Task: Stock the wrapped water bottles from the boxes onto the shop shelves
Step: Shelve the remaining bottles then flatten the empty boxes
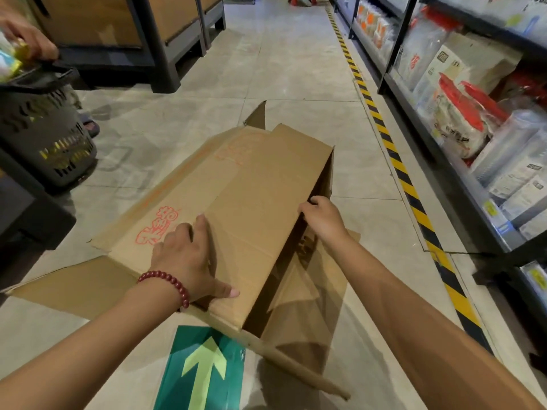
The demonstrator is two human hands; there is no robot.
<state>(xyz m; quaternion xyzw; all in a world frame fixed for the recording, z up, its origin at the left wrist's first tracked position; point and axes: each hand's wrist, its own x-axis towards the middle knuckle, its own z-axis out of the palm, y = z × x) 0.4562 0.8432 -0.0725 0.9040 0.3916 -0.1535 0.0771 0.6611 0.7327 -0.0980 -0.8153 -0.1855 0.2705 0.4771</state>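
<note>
Pale floor tiles (296, 63) run down a shop aisle. At far left stands a dark shopping basket (44, 137), with another person's hand (26, 37) above it. The left hand (186, 255) lies on top of a cardboard box (251, 202) on the floor, fingers mostly straight, thumb hooked over the near edge. The right hand (322, 220) curls round the box's open edge. No bottles show inside; it looks emptied and half collapsed, so flattening or clearing it seems the step in hand. Next comes pressing it flat. Shelves (461, 161) on the right hold wrapped goods.
</note>
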